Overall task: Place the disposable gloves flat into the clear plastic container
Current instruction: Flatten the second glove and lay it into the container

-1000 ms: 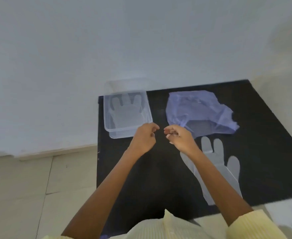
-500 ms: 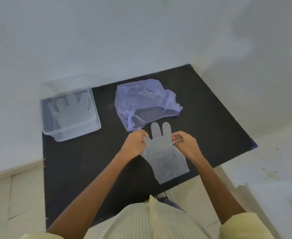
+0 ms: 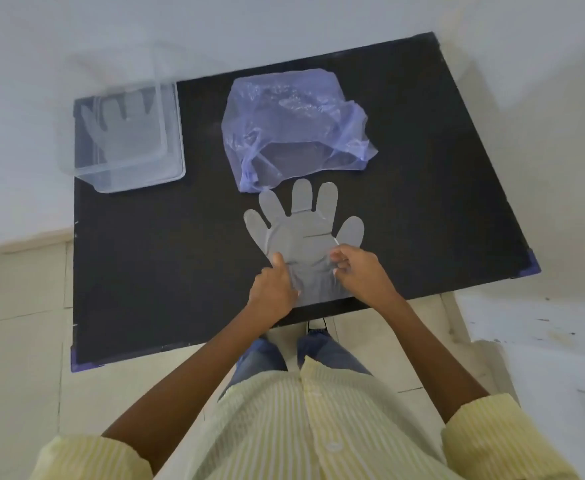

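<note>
A clear disposable glove [image 3: 303, 233] lies spread flat on the black table [image 3: 152, 271], fingers pointing away from me. My left hand [image 3: 273, 289] pinches its left side near the cuff, and my right hand [image 3: 360, 273] pinches its right side below the thumb. The clear plastic container [image 3: 171, 133] stands at the table's far left corner with another glove [image 3: 125, 129] lying flat inside it.
A crumpled purple plastic bag [image 3: 294, 123] lies just beyond the glove's fingertips, with more clear gloves showing at its open mouth. A white wall runs behind the table. Tiled floor and my feet show below the table's near edge.
Both hands came together at the glove, took hold of its sides and slid back toward the cuff. The glove now lies fully spread with all its fingers showing.
</note>
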